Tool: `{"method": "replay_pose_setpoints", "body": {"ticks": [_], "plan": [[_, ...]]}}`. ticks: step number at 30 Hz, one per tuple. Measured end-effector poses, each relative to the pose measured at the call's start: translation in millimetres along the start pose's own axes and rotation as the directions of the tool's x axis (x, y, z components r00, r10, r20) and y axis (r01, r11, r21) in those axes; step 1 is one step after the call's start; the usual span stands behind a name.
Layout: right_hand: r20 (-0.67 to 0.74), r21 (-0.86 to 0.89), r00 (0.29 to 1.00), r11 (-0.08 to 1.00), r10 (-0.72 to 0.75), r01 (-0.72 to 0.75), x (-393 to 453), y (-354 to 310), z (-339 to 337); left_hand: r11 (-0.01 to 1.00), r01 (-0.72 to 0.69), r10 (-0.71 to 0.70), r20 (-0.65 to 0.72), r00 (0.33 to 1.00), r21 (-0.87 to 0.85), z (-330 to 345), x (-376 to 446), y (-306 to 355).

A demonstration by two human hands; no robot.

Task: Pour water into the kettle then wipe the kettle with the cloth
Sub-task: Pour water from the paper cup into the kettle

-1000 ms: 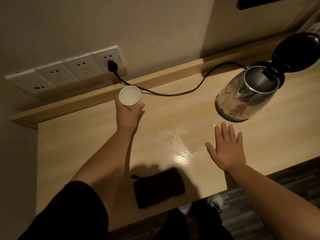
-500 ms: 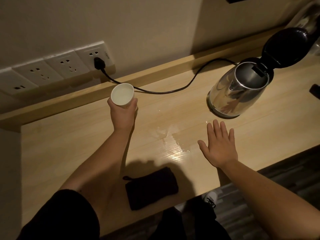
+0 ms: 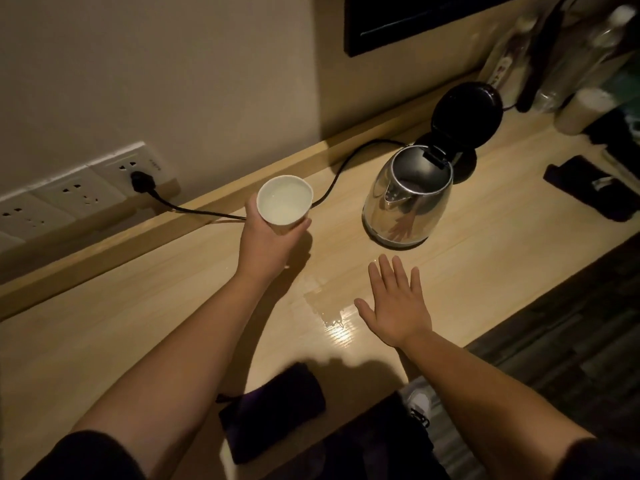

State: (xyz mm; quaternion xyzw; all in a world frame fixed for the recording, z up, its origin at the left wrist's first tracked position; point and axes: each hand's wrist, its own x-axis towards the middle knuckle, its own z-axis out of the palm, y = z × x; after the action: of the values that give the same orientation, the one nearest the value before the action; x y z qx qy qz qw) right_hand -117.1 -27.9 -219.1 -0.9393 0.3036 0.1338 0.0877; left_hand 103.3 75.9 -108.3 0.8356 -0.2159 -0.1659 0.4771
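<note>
1. Our left hand (image 3: 268, 233) is wrapped around a white paper cup of water (image 3: 284, 205), held above the light wooden table (image 3: 104, 327) near its back edge.
2. Our right hand (image 3: 394, 303) is spread flat, fingers apart, holding nothing, over the table beside a wet patch (image 3: 325, 303).
3. The shiny steel kettle (image 3: 407, 199), black lid (image 3: 465, 114) up, stands further back.
4. A dark folded cloth (image 3: 273, 410) lies at the front edge.

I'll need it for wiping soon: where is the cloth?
In the head view the dark cloth lies at the near edge of the wooden counter, under the left forearm, well short of the kettle.
</note>
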Motion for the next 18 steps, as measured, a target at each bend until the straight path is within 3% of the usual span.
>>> {"method": "replay_pose_setpoints", "body": {"ticks": [10,18], "plan": [[-0.030,0.040,1.000,0.999,-0.003,0.004,0,2,2,0.971,-0.226,0.210,0.172,0.962,0.077,41,17,74],[-0.044,0.102,0.999,0.995,-0.005,0.010,2,3,4,0.914,-0.375,0.318,0.301,0.899,0.153,52,47,92]]}}
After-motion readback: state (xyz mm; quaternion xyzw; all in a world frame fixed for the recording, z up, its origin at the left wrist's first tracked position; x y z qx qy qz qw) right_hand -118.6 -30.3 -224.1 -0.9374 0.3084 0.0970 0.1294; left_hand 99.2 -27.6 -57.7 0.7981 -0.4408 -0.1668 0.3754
